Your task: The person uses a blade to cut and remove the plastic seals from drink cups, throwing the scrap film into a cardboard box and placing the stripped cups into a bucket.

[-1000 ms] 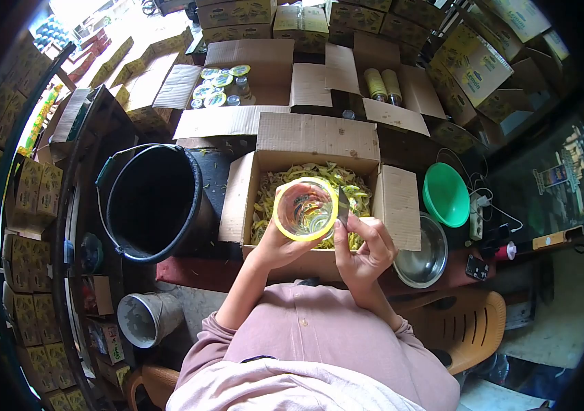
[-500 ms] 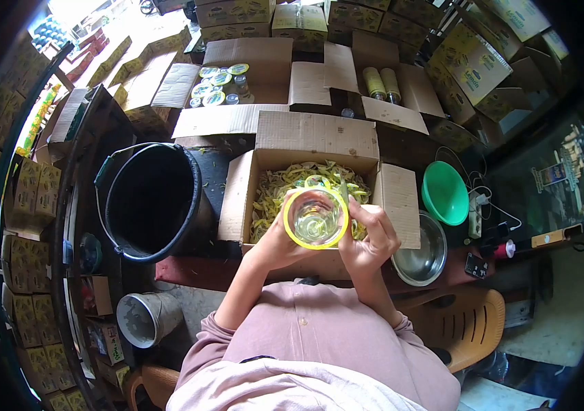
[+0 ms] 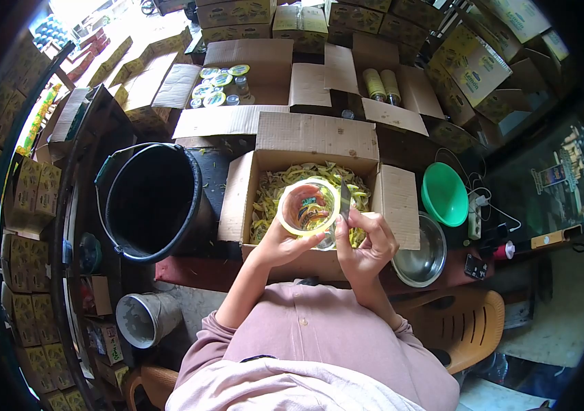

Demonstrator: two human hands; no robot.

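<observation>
A clear plastic cup (image 3: 311, 205) with a pale yellow rim is gripped in my left hand (image 3: 280, 244), its open mouth turned up toward me. My right hand (image 3: 369, 241) is closed round a knife (image 3: 345, 194), whose dark blade points up and away, right beside the cup's rim. Below both hands is an open cardboard box (image 3: 316, 133) filled with yellow-green strips (image 3: 271, 190), which look like thin trimmings. The cup covers part of them.
On the left stands a large black bucket (image 3: 197, 205), with a grey bucket (image 3: 131, 318) lower down. A green bowl (image 3: 445, 194) and a metal bowl (image 3: 429, 257) sit at right. Behind are boxes with lidded cups (image 3: 214, 98) and cup stacks (image 3: 374, 85).
The cup has tilted and shifted slightly up and left in my left hand, so its printed inside wall shows. My right hand still holds the knife, its blade now showing more clearly.
</observation>
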